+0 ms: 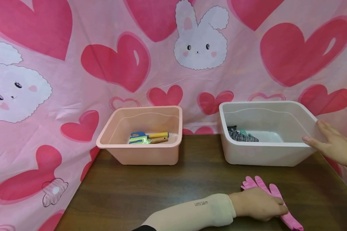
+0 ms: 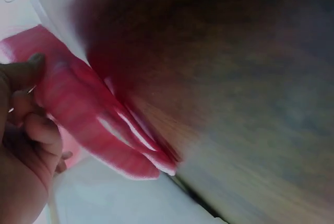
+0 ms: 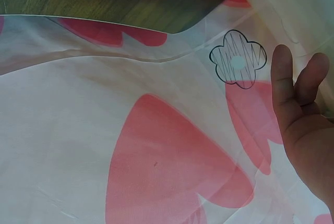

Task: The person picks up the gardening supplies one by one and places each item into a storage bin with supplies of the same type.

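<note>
A pink glove [image 1: 273,190] lies flat on the dark wooden table [image 1: 162,192] near the front right. My left hand [image 1: 260,204] lies over its middle, the arm in a beige sleeve. In the left wrist view the thumb and curled fingers [image 2: 28,125] pinch the pink glove [image 2: 94,114]. My right hand [image 1: 332,142] rests with straight fingers against the right side of a white bin [image 1: 266,144]. The right wrist view shows that right hand [image 3: 302,114] spread, holding nothing.
A pink bin [image 1: 138,145] at the back left holds small garden tools [image 1: 147,138] with wooden and yellow handles. Dark striped cloth [image 1: 241,134] lies in the white bin. A pink cloth with hearts and rabbits [image 1: 118,61] hangs behind and drapes both sides.
</note>
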`<state>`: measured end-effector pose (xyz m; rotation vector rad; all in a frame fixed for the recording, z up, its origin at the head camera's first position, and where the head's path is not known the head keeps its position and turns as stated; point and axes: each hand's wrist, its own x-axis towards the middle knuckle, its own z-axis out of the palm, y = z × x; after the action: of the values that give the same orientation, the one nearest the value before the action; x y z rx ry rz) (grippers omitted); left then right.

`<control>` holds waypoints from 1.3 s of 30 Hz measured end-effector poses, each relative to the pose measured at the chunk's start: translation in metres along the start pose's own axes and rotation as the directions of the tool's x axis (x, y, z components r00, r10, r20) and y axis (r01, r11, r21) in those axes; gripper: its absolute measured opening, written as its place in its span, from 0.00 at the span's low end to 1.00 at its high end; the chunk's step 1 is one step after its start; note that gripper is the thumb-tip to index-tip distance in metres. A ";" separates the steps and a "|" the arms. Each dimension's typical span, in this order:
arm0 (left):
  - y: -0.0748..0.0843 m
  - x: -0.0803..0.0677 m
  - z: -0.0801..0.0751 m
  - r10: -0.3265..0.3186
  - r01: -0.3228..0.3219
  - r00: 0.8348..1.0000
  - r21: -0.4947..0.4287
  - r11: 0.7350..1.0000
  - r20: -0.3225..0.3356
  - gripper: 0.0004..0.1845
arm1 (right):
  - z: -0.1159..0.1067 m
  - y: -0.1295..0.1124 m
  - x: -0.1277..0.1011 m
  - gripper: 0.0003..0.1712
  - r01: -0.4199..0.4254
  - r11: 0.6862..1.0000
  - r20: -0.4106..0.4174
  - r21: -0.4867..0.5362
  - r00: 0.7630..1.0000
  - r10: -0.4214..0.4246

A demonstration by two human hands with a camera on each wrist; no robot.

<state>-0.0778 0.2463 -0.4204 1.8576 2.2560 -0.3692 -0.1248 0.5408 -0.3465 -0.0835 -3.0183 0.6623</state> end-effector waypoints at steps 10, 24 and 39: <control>-0.013 0.000 0.000 -0.060 0.050 0.995 -0.111 0.993 -0.080 0.19 | 0.000 0.002 0.002 0.56 0.023 1.000 -0.019 -0.002 1.000 -0.023; -0.028 -0.008 0.003 0.013 -0.065 0.972 -0.216 0.974 -0.237 0.16 | 0.000 0.001 0.001 0.57 0.018 1.000 -0.020 0.007 1.000 -0.018; -0.038 -0.017 0.001 -0.160 0.041 0.914 -0.307 0.951 -0.373 0.14 | 0.001 0.001 0.001 0.57 0.008 1.000 -0.011 -0.010 1.000 -0.008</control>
<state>-0.1120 0.2230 -0.4139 1.7835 2.4933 0.3489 -0.1260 0.5419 -0.3477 -0.0754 -3.0101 0.6440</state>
